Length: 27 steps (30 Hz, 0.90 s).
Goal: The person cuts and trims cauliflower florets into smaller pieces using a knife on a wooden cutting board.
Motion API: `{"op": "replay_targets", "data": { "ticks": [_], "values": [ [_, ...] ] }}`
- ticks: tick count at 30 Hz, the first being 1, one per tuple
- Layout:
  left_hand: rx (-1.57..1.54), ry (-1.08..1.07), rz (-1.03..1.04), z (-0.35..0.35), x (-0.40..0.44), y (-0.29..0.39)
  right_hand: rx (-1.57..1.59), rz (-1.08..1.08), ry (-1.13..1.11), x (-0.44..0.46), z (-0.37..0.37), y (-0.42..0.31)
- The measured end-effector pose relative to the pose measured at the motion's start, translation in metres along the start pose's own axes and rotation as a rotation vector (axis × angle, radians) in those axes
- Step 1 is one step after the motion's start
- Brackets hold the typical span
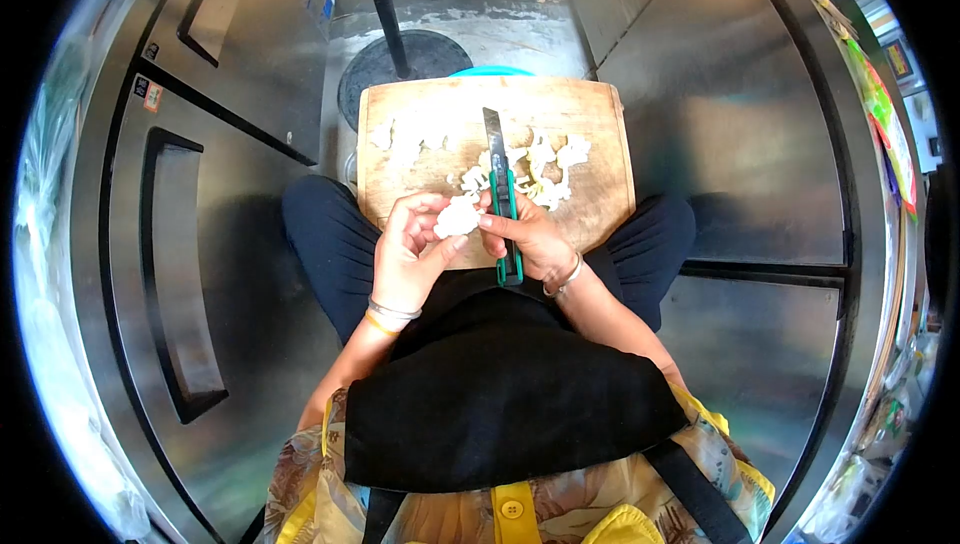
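My left hand (412, 241) holds a white cauliflower floret (458, 217) between thumb and fingers, just above the near part of a wooden cutting board (590, 214). My right hand (537, 241) grips a green and black utility knife (503, 194), its blade extended and pointing away from me. The right thumb reaches over to the floret's right side. Beyond my hands, several cut cauliflower pieces (572, 151) lie on the board, with paler bits on its left half washed out by glare. The blade hides part of the pieces behind it.
Steel cabinets stand close on both sides, the left one with a black-framed handle (160, 274). A black pole on a round base (350, 84) rises behind the board. A blue rim (492, 72) shows past its far edge. Plastic bags (880, 434) line the right edge.
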State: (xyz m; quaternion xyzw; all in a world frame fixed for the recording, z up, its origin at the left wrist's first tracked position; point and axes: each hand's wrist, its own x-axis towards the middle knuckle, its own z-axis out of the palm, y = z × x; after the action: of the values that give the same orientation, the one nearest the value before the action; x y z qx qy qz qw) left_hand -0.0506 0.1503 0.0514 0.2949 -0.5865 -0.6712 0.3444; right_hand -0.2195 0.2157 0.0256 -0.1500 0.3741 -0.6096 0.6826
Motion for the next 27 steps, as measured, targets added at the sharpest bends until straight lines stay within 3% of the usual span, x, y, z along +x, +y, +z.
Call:
{"op": "replay_targets", "data": {
  "ticks": [1, 11, 13, 14, 17, 20, 27],
  "values": [
    [-0.115, 0.023, -0.017, -0.001, 0.000, 0.000, 0.036, -0.004, -0.005, 0.001, 0.000, 0.002],
    [-0.107, -0.012, 0.003, -0.006, -0.001, -0.009, -0.069, -0.044, -0.007, -0.001, 0.003, 0.007],
    [-0.052, 0.047, -0.028, -0.010, 0.001, -0.014, -0.505, -0.235, 0.206, -0.006, 0.009, 0.004],
    [-0.050, 0.048, -0.026, -0.012, 0.003, -0.016, -0.505, -0.236, 0.203, -0.011, 0.012, 0.000],
    [-0.029, 0.167, -0.024, -0.021, 0.007, -0.021, -1.160, -0.317, 0.190, -0.030, 0.031, -0.014],
    [-0.033, 0.202, 0.006, -0.026, 0.011, -0.021, -1.432, -0.404, 0.054, -0.033, 0.035, -0.008],
    [-0.040, 0.246, 0.016, -0.031, 0.012, -0.025, -1.547, -0.274, 0.053, -0.030, 0.037, -0.006]
  ]
}}
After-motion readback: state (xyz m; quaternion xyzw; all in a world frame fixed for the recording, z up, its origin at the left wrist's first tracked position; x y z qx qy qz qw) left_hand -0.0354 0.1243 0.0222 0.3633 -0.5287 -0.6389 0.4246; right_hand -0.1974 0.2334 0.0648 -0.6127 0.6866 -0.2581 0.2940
